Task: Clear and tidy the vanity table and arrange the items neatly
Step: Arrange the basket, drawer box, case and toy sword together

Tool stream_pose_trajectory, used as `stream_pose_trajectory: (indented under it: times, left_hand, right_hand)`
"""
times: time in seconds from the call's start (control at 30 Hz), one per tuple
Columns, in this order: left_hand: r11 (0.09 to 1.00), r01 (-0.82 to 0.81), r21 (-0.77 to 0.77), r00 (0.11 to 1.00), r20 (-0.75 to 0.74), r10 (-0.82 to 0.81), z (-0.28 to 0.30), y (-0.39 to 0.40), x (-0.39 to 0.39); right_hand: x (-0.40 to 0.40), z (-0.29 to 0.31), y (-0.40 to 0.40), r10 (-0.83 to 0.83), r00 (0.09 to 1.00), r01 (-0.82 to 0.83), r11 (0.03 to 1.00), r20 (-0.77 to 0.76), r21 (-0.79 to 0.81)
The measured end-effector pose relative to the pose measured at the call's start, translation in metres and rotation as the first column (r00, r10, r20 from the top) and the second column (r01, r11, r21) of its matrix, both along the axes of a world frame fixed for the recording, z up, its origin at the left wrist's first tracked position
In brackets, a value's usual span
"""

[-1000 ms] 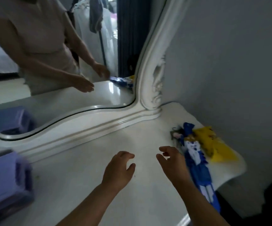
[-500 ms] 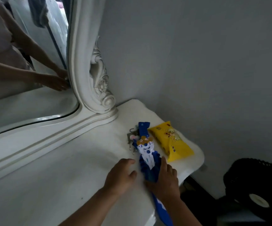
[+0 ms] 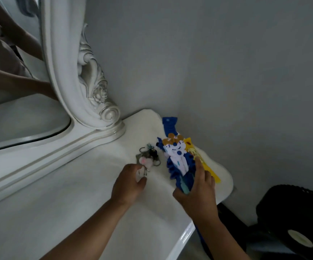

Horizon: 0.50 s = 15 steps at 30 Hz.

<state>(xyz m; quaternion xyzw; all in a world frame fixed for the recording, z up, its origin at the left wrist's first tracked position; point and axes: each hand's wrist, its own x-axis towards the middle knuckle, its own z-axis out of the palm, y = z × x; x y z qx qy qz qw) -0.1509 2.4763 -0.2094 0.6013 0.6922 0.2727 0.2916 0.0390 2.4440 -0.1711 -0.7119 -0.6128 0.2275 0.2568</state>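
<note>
On the right end of the white vanity table (image 3: 77,194), my right hand (image 3: 196,190) grips a blue and white fabric toy with a cartoon face (image 3: 176,156) and lifts its lower part off the top. A yellow packet (image 3: 206,166) lies under and to the right of the toy, partly hidden by it. My left hand (image 3: 129,182) closes on the near end of a bunch of keys with a pink and white charm (image 3: 148,158), which lies left of the toy.
The carved white mirror frame (image 3: 88,87) stands at the back left and reflects my arms. A grey wall runs behind. A black fan (image 3: 294,218) sits on the floor just past the table's right edge.
The view swung right to the table's right end. My right hand took hold of the blue toy and raised it; my left hand moved onto the keys.
</note>
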Motion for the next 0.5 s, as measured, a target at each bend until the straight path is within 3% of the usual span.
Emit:
stream_pose_trajectory:
  times: [0.13,0.33,0.5]
  left_hand:
    - [0.999,-0.008,0.037,1.000,-0.022,0.008,-0.003,0.028,0.012]
    - [0.999,0.013,-0.035,0.990,-0.143,-0.018,-0.010,0.059,0.033]
    - [0.974,0.120,-0.193,0.883,-0.428,-0.194,-0.016,0.080,0.043]
  right_hand:
    - [0.013,0.002,0.017,-0.033,0.999,0.033,0.999,0.017,0.032]
    - [0.022,-0.002,0.023,-0.050,0.999,0.050,0.999,0.005,-0.002]
    - [0.025,-0.005,0.027,-0.037,0.999,0.037,0.999,-0.007,-0.007]
